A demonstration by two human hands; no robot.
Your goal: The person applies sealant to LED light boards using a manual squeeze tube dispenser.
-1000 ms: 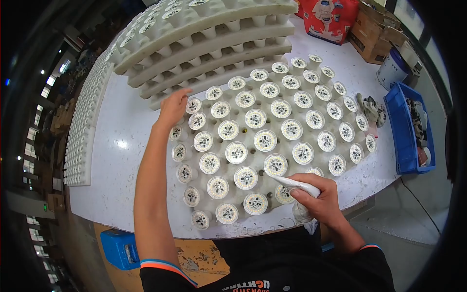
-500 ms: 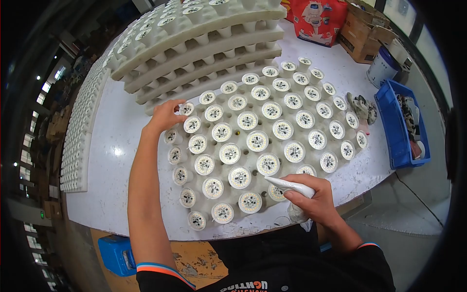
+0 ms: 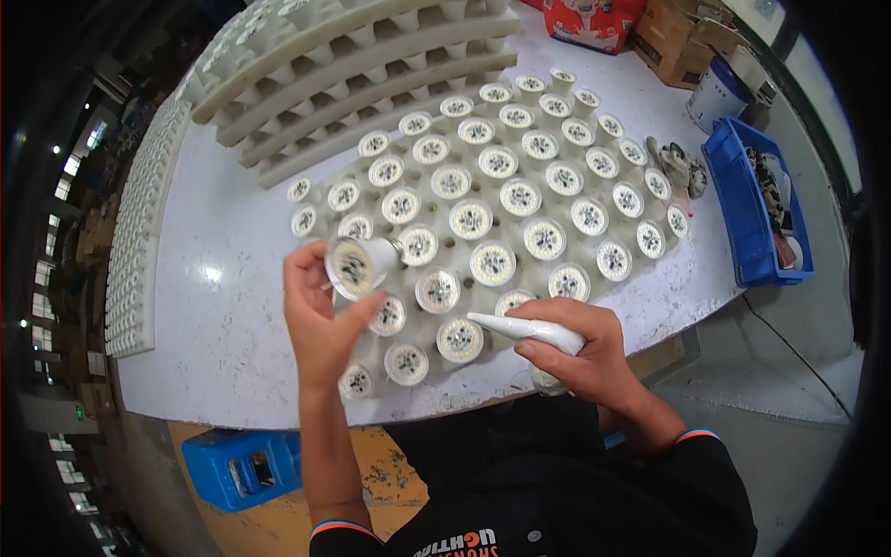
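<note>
My left hand [image 3: 320, 316] grips an LED bulb [image 3: 355, 269] without a cover, lifted above the tray and tilted so its round chip board shows and its screw base points right. My right hand [image 3: 589, 353] is closed around a white cone-shaped squeeze bag [image 3: 534, 331], its narrow tip pointing left, just above a bulb [image 3: 459, 341] near the front of the tray. Rows of similar open bulbs stand chip side up in a pale foam tray [image 3: 508, 232]. The left hand hides part of the tray's left side.
Stacked foam trays [image 3: 306, 93] with more bulbs rise at the back left. To the right are a blue bin [image 3: 756, 209], crumpled gloves [image 3: 682, 172], a paint bucket [image 3: 719, 93] and a cardboard box [image 3: 682, 42]. A blue stool [image 3: 218, 469] stands below the table's front edge.
My left hand has come from the tray's far left corner toward me, now with a bulb raised in it. The bag in my right hand has shifted slightly left and up; the view has shifted too.
</note>
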